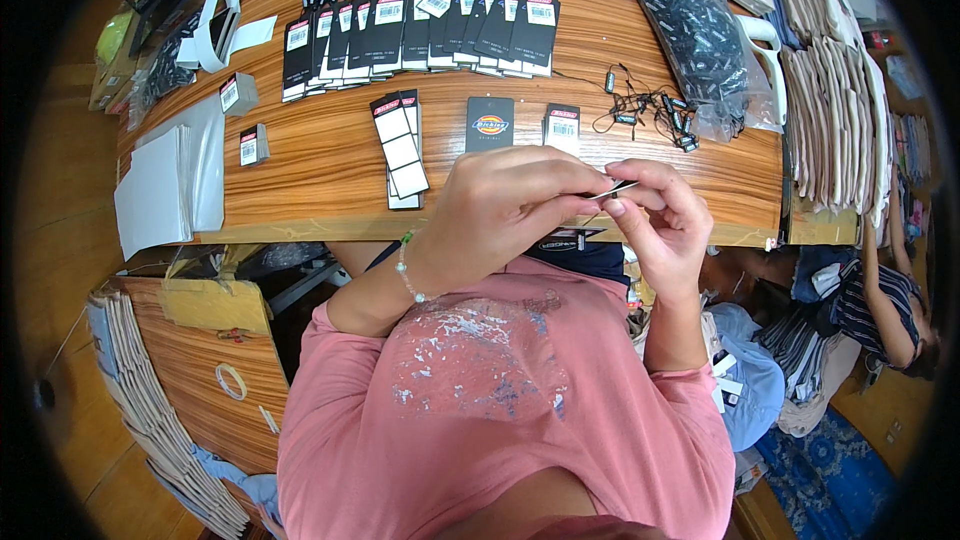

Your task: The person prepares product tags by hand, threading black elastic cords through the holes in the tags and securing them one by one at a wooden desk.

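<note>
My left hand (515, 185), with a beaded bracelet at its wrist, meets my right hand (662, 223) above the table's front edge. Between both hands' pinched fingertips is a small dark hang tag (623, 187), seen almost edge-on. Its face is hidden, and I cannot make out whether a string runs through it. Just beyond my left hand lies a single dark hang tag (490, 123) with a coloured emblem. A small stack of hang tags with white stickers (562, 128) sits beside it. Farther right are loose black hang-tag strings (650, 112) in a tangle.
Strung black hang tags (420, 35) overlap in a row at the back. Strips of white stickers (402, 150) lie left of centre. A plastic bag of black strings (695, 45) and folded trousers (835, 120) fill the right. Paper sheets (155, 185) lie left. Another person (885, 305) is at right.
</note>
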Available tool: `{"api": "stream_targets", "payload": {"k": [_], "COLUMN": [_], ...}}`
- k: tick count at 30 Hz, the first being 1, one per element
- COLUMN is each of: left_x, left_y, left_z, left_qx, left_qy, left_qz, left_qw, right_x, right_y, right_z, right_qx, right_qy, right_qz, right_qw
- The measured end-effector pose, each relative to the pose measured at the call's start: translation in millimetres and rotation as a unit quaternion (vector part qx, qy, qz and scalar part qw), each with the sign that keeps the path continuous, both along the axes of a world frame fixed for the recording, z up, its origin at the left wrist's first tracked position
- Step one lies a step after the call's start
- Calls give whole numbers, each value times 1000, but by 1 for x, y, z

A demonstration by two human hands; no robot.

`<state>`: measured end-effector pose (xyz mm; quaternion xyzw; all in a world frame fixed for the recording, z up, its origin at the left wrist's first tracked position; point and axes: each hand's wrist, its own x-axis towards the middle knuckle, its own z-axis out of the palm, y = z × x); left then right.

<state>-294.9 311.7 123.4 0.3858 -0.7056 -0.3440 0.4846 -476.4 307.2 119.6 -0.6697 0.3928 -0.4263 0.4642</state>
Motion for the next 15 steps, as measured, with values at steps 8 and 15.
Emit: {"api": "stream_targets", "payload": {"k": [8,15], "left_x": [-2,-6], "left_y": [-1,1], "left_z": [-6,-11], "left_qx": [29,23], "left_qy": [13,42], "left_qz": [-14,8], "left_qw": [999,999], "right_x": [-2,1], "right_y": [0,-1], "right_z": [5,4], "right_qx": [81,102], "right_qy": [-19,-28], "right_qz": [9,7], "right_qw": [996,994]}}
